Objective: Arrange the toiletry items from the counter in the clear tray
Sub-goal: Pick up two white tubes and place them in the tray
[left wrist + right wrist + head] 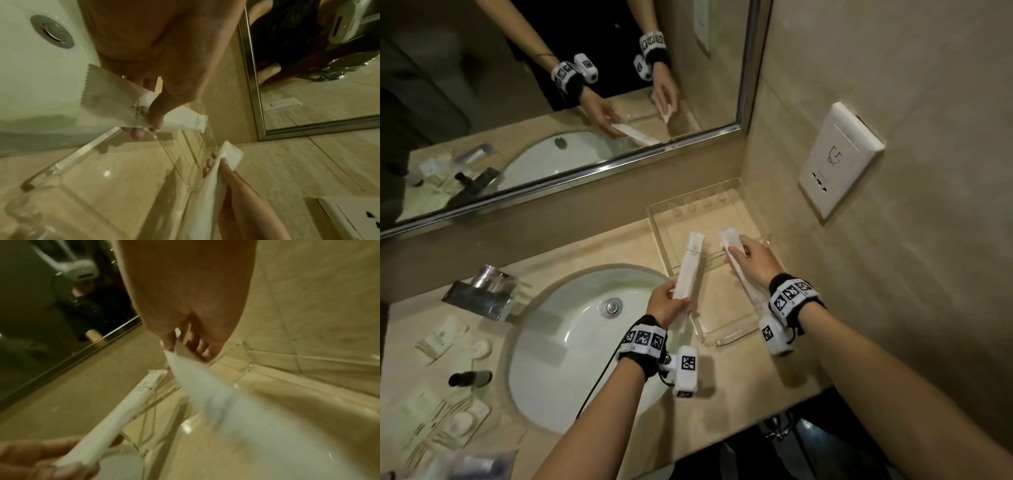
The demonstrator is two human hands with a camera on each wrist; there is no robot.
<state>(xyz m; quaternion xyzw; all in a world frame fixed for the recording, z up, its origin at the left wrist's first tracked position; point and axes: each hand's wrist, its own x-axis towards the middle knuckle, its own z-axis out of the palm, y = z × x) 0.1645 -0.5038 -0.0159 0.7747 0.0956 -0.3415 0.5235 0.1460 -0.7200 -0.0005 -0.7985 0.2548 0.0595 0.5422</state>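
Note:
A clear tray [698, 209] sits on the beige counter in the right corner, between the sink and the wall. My left hand [667, 303] pinches the near end of a long white printed packet [690, 270], which reaches over the tray's left rim. In the left wrist view the thumb [156, 113] presses this packet [115, 97] against the fingers. My right hand [753, 258] grips a second long white packet [732, 245] over the tray's right half. In the right wrist view, its fingers [201, 348] curl round that blurred packet [216, 399]. I see nothing lying inside the tray.
A white sink [571, 346] with a chrome faucet [482, 294] lies left of the tray. Sachets [441, 339], a small dark bottle [470, 378] and more packets [448, 421] lie on the counter's left side. A wall socket [839, 161] and mirror [551, 85] stand behind.

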